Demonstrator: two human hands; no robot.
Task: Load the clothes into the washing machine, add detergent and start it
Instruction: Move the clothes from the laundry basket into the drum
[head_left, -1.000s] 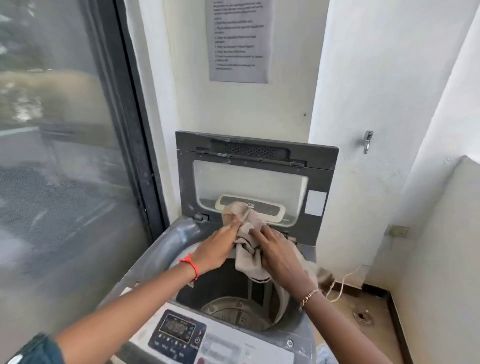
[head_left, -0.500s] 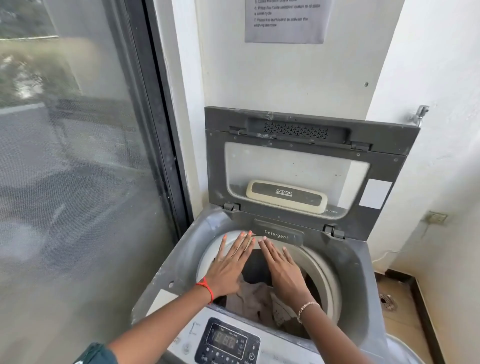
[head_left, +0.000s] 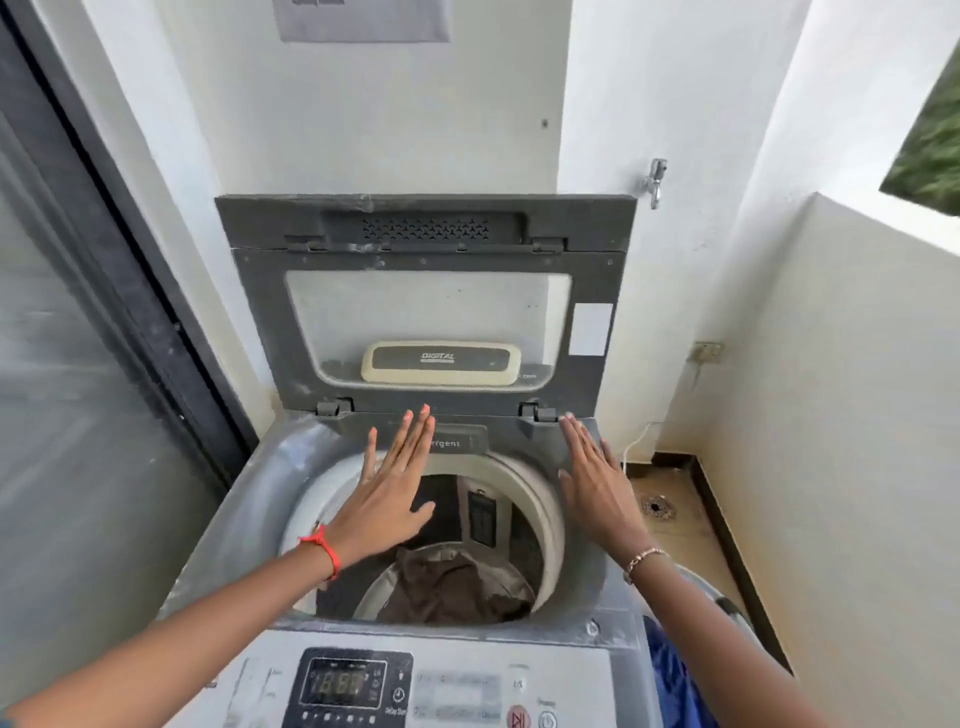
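Note:
A grey top-loading washing machine (head_left: 228, 525) stands in front of me with its lid (head_left: 426, 291) raised upright against the wall. Brown-beige clothes (head_left: 452, 587) lie at the bottom of the drum. My left hand (head_left: 387, 493) hovers flat over the drum's left rim, fingers spread and empty, its fingertips near the detergent drawer (head_left: 457, 441). My right hand (head_left: 597, 483) is flat and empty over the machine's right rim. The control panel (head_left: 353, 686) with a lit display sits at the near edge.
A dark-framed glass door (head_left: 78, 364) runs along the left. White walls close in behind and to the right, with a tap (head_left: 655, 179) on the wall. A floor drain (head_left: 657, 506) lies right of the machine. Something blue (head_left: 675, 680) shows at the lower right.
Both hands let go of the beige garment, which dropped into the drum. They then rose out of the drum and spread apart, the right hand moving to the right rim.

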